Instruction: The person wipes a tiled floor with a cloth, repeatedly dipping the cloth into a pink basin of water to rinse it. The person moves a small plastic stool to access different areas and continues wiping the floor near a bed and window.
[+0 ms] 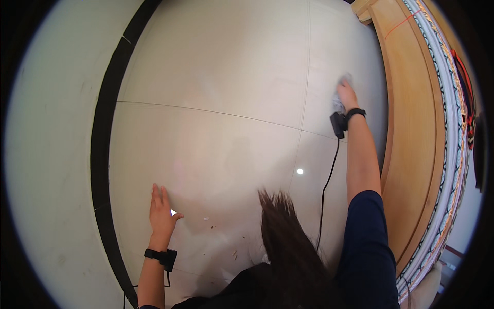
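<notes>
Flat on the pale tiled floor [216,154], my left hand [161,214] rests with its thumb apart from the fingers. A small bright white patch [173,212] shows between thumb and palm; whether it is an object or a reflection I cannot tell. Stretched far forward on the right, my right hand [347,96] is blurred and grips a crumpled greyish cloth or wipe [338,103] against the floor. Part of the cloth is hidden under the hand. Bits of brown and whitish debris [234,254] lie on the tiles right of my left hand.
A wooden bed frame [413,116] with layered bedding [451,116] runs along the right. A black border strip [102,154] and pale wall [50,154] bound the left. From the right wrist's black device [338,124] trails a cable [325,185]. Dark hair [287,235] hangs in front.
</notes>
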Available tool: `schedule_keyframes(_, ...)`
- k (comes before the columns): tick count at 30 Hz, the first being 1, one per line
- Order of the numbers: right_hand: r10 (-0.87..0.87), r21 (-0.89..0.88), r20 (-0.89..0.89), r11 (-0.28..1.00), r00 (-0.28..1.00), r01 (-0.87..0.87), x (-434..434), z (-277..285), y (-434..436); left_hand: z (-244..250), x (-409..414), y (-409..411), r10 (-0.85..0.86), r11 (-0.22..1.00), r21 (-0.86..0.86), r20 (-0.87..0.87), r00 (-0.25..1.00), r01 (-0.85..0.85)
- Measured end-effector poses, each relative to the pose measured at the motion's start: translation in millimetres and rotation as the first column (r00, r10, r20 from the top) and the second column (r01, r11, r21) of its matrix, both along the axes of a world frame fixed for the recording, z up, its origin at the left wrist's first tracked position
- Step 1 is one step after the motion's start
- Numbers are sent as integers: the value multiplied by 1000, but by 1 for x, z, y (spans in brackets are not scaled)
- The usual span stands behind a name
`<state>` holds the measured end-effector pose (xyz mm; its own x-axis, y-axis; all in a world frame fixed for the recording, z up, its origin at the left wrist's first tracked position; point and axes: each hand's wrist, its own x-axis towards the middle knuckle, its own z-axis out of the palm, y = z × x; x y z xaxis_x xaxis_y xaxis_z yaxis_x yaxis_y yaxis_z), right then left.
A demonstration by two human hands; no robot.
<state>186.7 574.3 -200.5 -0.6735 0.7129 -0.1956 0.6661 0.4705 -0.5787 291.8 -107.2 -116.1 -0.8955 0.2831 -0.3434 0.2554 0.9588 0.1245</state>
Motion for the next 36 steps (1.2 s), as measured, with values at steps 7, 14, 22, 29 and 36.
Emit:
schedule_keyframes(7,794,50,-34,607,606,-793,-20,40,-195,-12,-2,10,-24,999,36,-9,1000,24)
schedule_keyframes(14,953,-65,78,299,294,-952,96,67,-360,-6,-4,6,-36,999,8,-51,998,36)
schedule_keyframes(22,716,-398,-267,527,645,-751,178,32,-396,15,3,1,253,802,485,250,934,-348)
schedule_keyframes(29,707,-93,-37,701,706,-707,150,48,-434,-8,55,-63,380,256,873,305,873,-416)
schedule_keyframes(36,984,-156,144,-83,-106,-984,175,53,-475,-1,60,-84,417,115,735,575,704,-668)
